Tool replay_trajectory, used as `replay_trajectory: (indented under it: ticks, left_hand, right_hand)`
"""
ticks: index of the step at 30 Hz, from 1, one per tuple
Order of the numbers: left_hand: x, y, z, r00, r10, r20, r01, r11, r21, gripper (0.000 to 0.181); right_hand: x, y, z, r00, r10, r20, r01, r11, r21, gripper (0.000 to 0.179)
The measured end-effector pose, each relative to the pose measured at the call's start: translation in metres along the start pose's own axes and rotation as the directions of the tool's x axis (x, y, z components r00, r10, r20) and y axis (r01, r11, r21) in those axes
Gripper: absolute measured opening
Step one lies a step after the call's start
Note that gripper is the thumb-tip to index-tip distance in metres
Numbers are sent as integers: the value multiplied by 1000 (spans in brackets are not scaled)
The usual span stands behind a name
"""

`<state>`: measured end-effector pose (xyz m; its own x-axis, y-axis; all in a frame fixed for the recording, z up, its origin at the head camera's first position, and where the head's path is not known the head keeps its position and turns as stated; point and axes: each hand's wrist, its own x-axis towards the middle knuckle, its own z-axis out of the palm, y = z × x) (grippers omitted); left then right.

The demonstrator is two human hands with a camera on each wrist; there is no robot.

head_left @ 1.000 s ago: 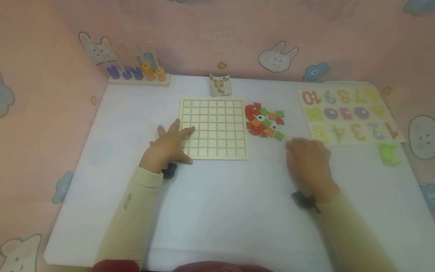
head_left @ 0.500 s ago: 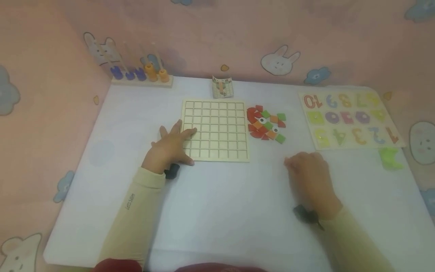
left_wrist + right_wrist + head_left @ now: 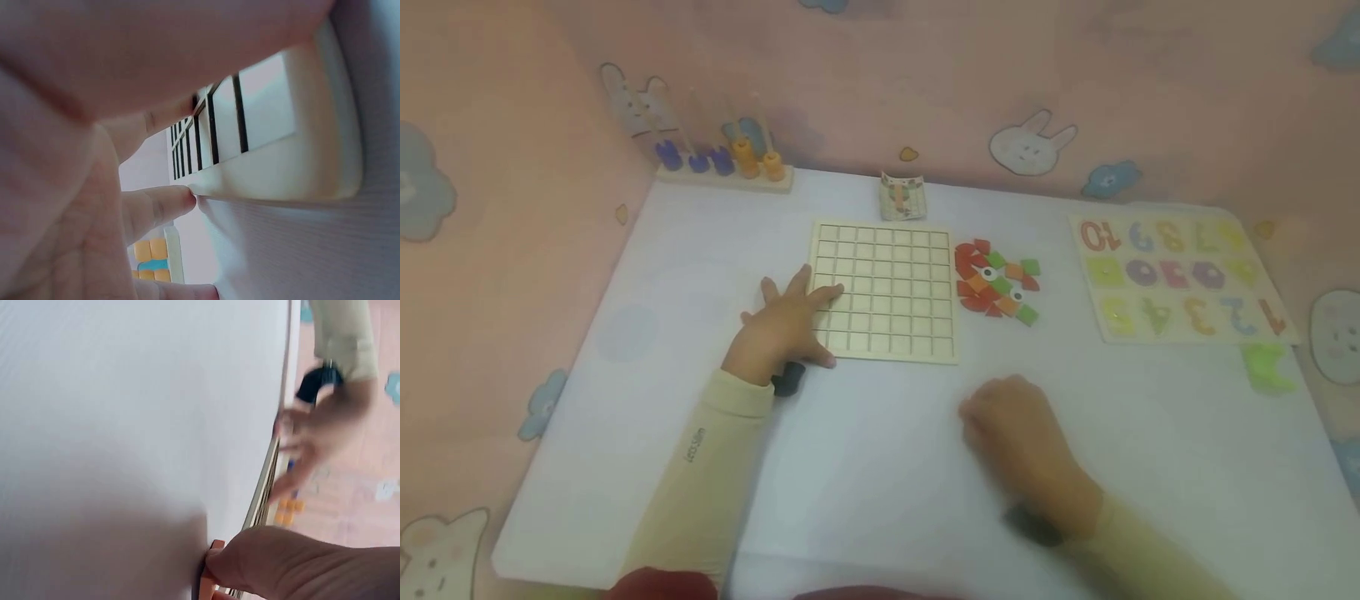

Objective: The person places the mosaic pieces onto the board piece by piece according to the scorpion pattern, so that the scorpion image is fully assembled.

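A square wooden grid board (image 3: pixel 883 358) lies flat on the white table. My left hand (image 3: pixel 782 325) rests at its left edge, fingers spread; the left wrist view shows fingertips along the frame of the board (image 3: pixel 325 169). My right hand (image 3: pixel 1018 442) is over the table, to the right of and nearer than the board. Between its thumb and fingers it pinches a small orange puzzle tile (image 3: pixel 206 584), mostly hidden by the thumb (image 3: pixel 250 559). A cluster of red, green and orange tiles (image 3: pixel 992 283), two with eyes, lies just right of the board.
A small curled picture card (image 3: pixel 902 197) stands behind the board. At the back left is a peg stacker (image 3: pixel 722 179) with blue and orange rings. A number puzzle board (image 3: pixel 1176 321) lies at the right, with a light green piece (image 3: pixel 1266 368) by its near edge.
My right hand has moved left and nearer to me, away from the number puzzle board. The left hand stays on the board's left edge. The head view has shifted slightly.
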<state>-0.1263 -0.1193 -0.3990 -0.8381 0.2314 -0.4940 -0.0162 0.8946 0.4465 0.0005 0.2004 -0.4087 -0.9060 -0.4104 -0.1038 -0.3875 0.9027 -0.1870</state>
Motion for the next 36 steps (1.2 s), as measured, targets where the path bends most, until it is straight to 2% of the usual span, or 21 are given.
replay_trajectory:
  ticks: [3,6,8,11,14,17,21,26,30,36]
  left_hand:
    - [-1,1,0,1000,-5,4,5,1000,-3,116]
    - [-2,2,-1,1000,-8,3,8,1000,1,116]
    - [-1,4,-1,1000,-5,-1,5,1000,4,116]
    - [2,7,-2,1000,-1,-6,1,1000,3,116]
    - [6,11,0,1000,4,-2,-4,1000,1,116]
    - [7,14,2,1000,1,7,-1,1000,1,115]
    - [7,16,4,1000,-5,18,5,1000,3,116]
    - [8,17,8,1000,-6,17,5,1000,17,117]
    - [10,16,10,1000,-10,17,9,1000,28,118]
    - [9,17,7,1000,-13,10,13,999,30,118]
  right_hand:
    - [10,-20,-2,993,-115,-15,116,993,37,15]
    - [38,-30,-12,972,-217,-86,224,972,74,14]
    - [68,-26,-23,950,-261,-171,277,957,84,15]
    - [126,-11,-42,919,-300,-257,326,943,65,15]
    - [177,9,-49,908,-308,-285,331,943,33,14]
    - [208,22,-44,919,-310,-244,322,947,10,13]
    - [225,27,-36,939,-308,-155,315,949,25,17]
    - [234,30,-30,964,-247,-96,249,968,11,18]
    - [236,31,-30,973,-219,-71,219,976,4,19]
    - [240,30,-33,975,-215,-54,217,976,18,20]
